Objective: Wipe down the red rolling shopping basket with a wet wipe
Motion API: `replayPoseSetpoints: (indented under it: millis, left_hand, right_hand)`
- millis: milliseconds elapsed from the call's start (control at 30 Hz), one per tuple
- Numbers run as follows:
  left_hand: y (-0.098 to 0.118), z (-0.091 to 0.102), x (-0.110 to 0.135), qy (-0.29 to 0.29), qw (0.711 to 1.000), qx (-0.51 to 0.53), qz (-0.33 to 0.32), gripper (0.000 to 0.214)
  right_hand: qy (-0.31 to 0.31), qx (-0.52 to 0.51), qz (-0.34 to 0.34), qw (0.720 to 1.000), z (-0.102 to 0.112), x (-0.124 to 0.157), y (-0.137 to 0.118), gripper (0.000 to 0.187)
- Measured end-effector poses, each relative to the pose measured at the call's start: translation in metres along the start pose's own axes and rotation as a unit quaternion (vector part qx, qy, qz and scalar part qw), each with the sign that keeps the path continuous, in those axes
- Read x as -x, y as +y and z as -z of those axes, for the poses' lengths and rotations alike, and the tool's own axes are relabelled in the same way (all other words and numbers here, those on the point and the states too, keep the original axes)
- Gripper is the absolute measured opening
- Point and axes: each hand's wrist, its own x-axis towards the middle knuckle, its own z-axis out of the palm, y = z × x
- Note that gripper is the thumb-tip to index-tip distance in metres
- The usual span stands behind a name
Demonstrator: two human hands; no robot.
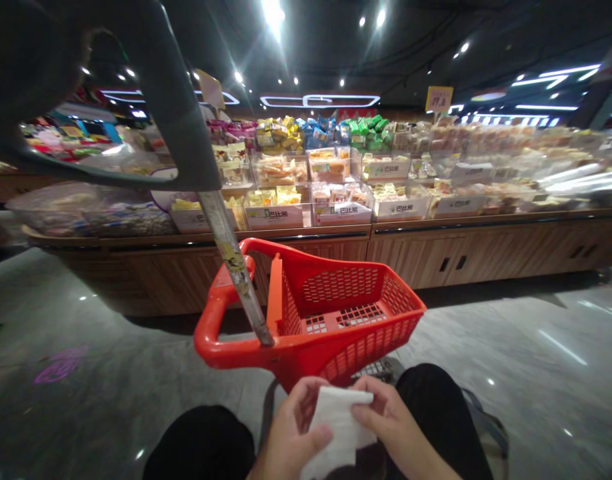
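My left hand (291, 433) and my right hand (386, 420) are low in the middle of the view, both closed on a white folded paper (339, 420). The left thumb lies over its lower left part, and the right fingers pinch its upper right edge. Just beyond the hands stands a red plastic shopping basket (336, 313) with a red handle loop at its left. It looks empty. A grey metal pull rod (231, 260) rises from the basket toward a dark handle (151, 80) at the upper left. My dark trouser knees show on either side of the hands.
A long wooden display counter (486, 247) runs across the view behind the basket. On it stand clear bins of packaged snacks (306, 193) with colourful packs (336, 130) stacked above. A yellow price sign (439, 98) hangs over them. The floor (536, 360) is shiny grey tile.
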Motion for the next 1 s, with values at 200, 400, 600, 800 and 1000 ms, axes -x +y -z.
replayPoseSetpoints:
  millis: [200, 400, 600, 800, 1000]
  left_hand:
    - [-0.013, -0.003, -0.007, 0.036, 0.988, 0.111, 0.101, 0.043]
    - [-0.015, 0.001, -0.01, 0.062, 0.995, -0.077, 0.006, 0.026]
    - [0.04, 0.046, 0.002, 0.303, 0.683, -0.528, -0.405, 0.021]
    - [0.08, 0.079, -0.021, 0.319, 0.553, -0.685, -0.351, 0.019]
    - [0.079, 0.078, -0.025, 0.281, 0.585, -0.689, -0.323, 0.015]
  right_hand:
    - [0.024, -0.179, -0.05, 0.982, -0.012, -0.012, 0.008, 0.035]
    - [0.054, -0.281, -0.109, 0.952, -0.027, -0.006, 0.013, 0.052]
    - [0.178, 0.054, 0.09, 0.979, 0.005, -0.025, -0.025, 0.019]
    - [0.072, 0.482, 0.346, 0.802, -0.013, -0.071, -0.041, 0.056]
    - [0.023, 0.543, 0.319, 0.776, -0.07, -0.073, -0.013, 0.073]
